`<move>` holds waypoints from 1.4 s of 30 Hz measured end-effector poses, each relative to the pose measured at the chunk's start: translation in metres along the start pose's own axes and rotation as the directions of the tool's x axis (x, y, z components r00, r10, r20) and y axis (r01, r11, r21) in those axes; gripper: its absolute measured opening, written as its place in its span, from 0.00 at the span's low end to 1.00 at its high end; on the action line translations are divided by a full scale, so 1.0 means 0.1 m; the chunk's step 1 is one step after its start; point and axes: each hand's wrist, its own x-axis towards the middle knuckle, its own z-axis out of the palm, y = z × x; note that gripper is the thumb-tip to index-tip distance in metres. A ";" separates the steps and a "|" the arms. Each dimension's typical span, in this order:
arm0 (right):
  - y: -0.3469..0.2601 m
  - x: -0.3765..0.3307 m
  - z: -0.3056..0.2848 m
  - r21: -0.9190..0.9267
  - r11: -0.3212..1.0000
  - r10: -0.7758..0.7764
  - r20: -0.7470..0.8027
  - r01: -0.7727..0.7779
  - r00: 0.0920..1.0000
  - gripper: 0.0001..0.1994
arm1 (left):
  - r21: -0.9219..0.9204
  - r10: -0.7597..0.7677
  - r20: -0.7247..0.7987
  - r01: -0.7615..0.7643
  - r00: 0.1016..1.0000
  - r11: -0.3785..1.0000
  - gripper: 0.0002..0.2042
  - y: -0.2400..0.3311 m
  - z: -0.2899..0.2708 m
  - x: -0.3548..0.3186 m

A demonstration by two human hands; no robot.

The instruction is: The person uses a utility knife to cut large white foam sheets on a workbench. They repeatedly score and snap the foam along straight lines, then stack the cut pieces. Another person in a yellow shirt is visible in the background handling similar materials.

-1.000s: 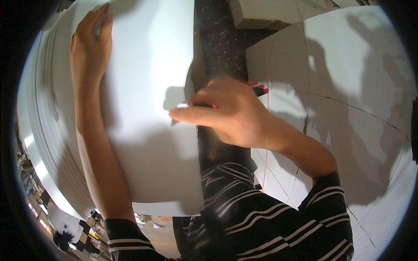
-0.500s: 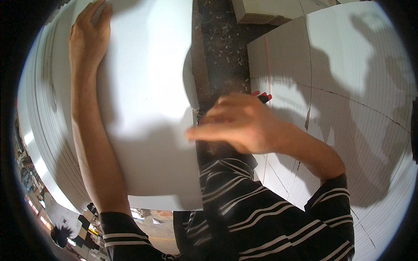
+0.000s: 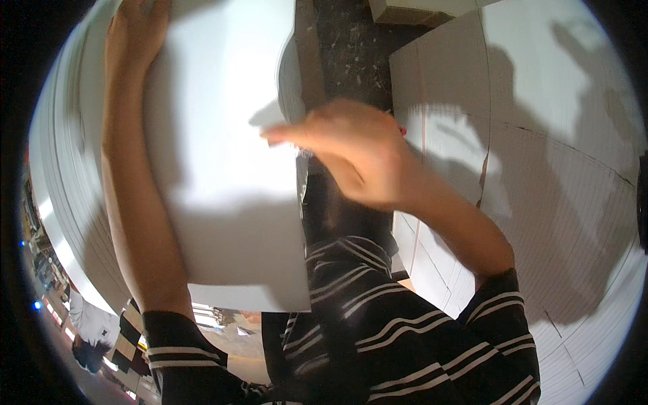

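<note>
White sheet [image 3: 223,169] (large) lies under left hand [image 3: 138,30] and right hand [image 3: 344,152].

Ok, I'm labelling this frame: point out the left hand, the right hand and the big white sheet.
left hand [image 3: 138,30], head view, back of the hand.
right hand [image 3: 351,152], head view, back of the hand.
white sheet [image 3: 223,202], head view, bare middle of its face.

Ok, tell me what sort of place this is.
Probably a workshop or a paper and board warehouse. The left hand rests flat on a tall stack of large white sheets, more pale boards lie stacked to the right, and the dark floor between them is littered with scraps.
</note>
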 end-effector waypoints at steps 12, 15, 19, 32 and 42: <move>-1.24 -0.92 0.72 -0.293 0.951 0.136 0.107 -0.100 0.985 0.21 | -0.076 0.268 -0.283 -0.301 0.921 0.951 0.16 -0.39 0.10 0.35; -1.61 -1.27 0.89 -0.154 0.977 0.184 0.236 -0.150 0.954 0.23 | -0.039 0.266 -0.328 -0.294 0.907 0.955 0.16 -0.46 0.15 0.42; -1.41 -1.25 0.74 -0.066 0.982 0.184 0.183 -0.175 0.966 0.24 | 0.242 0.458 -0.315 -0.396 0.832 0.886 0.16 -0.49 0.16 0.45; -0.06 -0.01 0.55 0.059 0.998 0.046 -0.332 -0.028 0.942 0.19 | -0.008 0.274 -0.244 -0.285 0.930 0.959 0.18 -0.35 0.12 0.34; -1.44 -1.51 0.98 -0.034 0.989 0.145 0.237 -0.141 0.960 0.24 | 0.126 0.150 -0.147 -0.132 0.978 0.983 0.21 -0.42 0.24 0.52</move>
